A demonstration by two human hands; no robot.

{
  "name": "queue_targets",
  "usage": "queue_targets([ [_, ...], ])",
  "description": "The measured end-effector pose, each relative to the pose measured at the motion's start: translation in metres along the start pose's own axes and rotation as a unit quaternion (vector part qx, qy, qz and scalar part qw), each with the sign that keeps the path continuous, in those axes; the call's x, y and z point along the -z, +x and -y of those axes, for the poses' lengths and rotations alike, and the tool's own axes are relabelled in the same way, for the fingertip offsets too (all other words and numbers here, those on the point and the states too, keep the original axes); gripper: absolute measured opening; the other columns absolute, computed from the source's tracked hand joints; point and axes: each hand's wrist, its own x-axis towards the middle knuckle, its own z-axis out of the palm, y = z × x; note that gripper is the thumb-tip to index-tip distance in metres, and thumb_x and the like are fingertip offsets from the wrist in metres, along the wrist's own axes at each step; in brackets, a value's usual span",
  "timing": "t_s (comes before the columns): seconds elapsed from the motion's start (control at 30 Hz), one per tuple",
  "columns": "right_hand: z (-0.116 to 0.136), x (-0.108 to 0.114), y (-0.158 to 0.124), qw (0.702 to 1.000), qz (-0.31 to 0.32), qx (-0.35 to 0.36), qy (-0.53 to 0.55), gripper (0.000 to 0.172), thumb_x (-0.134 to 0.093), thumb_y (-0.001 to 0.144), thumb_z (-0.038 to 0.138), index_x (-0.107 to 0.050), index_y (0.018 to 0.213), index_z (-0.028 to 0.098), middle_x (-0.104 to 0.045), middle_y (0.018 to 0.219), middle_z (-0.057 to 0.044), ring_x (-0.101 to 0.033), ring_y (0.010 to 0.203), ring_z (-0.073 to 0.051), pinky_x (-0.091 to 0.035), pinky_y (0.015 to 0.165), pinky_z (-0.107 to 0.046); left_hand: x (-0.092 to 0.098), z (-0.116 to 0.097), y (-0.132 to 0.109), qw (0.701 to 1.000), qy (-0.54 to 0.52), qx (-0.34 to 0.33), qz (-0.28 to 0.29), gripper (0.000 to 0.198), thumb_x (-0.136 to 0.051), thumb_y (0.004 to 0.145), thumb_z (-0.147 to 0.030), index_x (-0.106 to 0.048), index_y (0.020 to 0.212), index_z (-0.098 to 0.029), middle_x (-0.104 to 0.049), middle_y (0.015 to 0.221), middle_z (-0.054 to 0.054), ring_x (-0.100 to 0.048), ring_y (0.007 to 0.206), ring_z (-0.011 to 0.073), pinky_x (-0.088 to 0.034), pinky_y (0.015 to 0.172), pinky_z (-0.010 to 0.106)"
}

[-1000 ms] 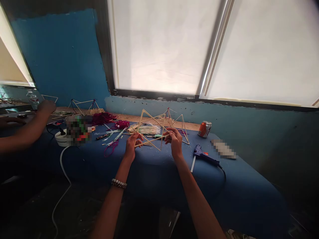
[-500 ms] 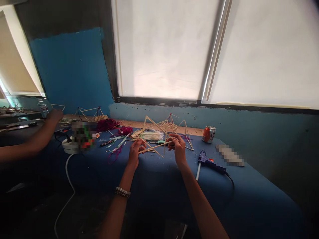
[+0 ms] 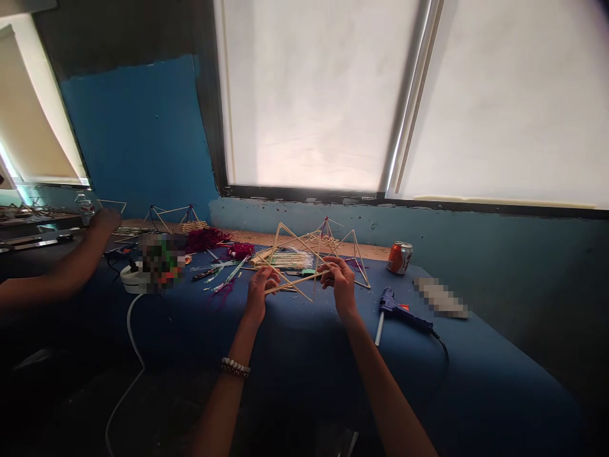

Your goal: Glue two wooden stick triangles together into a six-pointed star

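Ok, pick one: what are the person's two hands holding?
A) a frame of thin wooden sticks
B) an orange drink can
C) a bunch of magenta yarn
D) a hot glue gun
A: the left hand and the right hand both grip the sticks of the thin wooden stick frame.
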Motion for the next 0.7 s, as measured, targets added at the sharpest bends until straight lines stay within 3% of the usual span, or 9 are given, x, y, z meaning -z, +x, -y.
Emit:
queue_targets([
  [0.7,-0.0003,0.0000,0.0008,1.000,-0.001,-0.001,0.003,0.028,-0.057,0.072,0.037,-0.064,0.094,0.020,-0.070,0.076,-0.002,-0.055,0.052,-0.013,-0.043,0.045,-0.025,0.0026,0.0021,0.0012,1.000,0.002,0.007,0.005,0.041,-0.067,0.078,-0.059,-0.066,0.079,-0.018,-0.061,0.071,0.000,-0.055,0.053,0.0093,-0.042,0.051,0.023],
])
